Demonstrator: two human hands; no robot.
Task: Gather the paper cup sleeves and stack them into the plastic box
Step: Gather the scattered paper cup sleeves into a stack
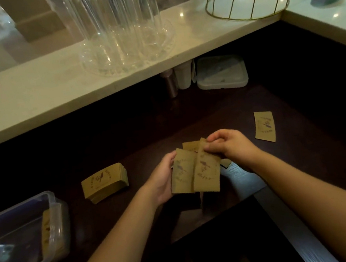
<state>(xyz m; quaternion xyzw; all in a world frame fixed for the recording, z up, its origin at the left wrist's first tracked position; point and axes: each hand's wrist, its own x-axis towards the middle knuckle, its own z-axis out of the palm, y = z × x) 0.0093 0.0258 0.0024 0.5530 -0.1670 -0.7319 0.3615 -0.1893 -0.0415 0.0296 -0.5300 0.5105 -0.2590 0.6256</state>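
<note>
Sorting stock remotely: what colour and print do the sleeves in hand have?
Kraft brown with a dark bird print and lettering; the held sleeves show it best in the head view.

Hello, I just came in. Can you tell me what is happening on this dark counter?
A person is collecting brown paper cup sleeves. The left hand and right hand together hold a small bunch of sleeves above the counter. A neat stack of sleeves lies to the left, and one loose sleeve lies to the right. The open plastic box at the far left already holds some sleeves.
</note>
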